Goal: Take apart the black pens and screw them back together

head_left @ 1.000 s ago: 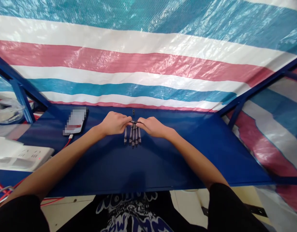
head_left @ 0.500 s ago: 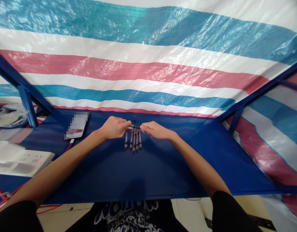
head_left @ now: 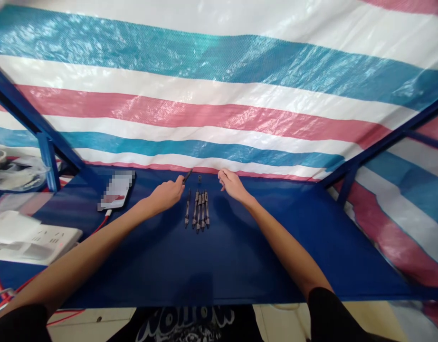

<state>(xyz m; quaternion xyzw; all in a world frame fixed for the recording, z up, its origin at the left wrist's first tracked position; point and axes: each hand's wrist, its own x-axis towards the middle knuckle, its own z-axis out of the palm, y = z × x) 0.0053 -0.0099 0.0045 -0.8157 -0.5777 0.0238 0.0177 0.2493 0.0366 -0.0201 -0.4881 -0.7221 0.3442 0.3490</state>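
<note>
My left hand [head_left: 169, 194] is closed on a dark pen [head_left: 187, 175], which sticks out beyond the fingers toward the striped sheet. My right hand [head_left: 231, 183] is raised to the right with its fingers curled in; whatever they may hold is hidden. Between the hands, several pens [head_left: 202, 211] with dark ends lie close side by side on the blue table. One thinner-tipped pen [head_left: 187, 209] lies slightly apart at their left. Behind the row sits a small dark cap-like piece [head_left: 199, 178], touched by neither hand.
A phone [head_left: 119, 189] with a red cable lies on the left of the blue table [head_left: 261, 266]. Further left are a white power strip [head_left: 44, 242] and a plastic bag [head_left: 17, 173]. Blue frame bars [head_left: 376, 145] and a striped sheet [head_left: 212, 114] enclose the back and sides.
My hands were together over the pens, both on one pen. They have moved apart: the left keeps the pen, now tilted upward, and the right has drawn away to the right.
</note>
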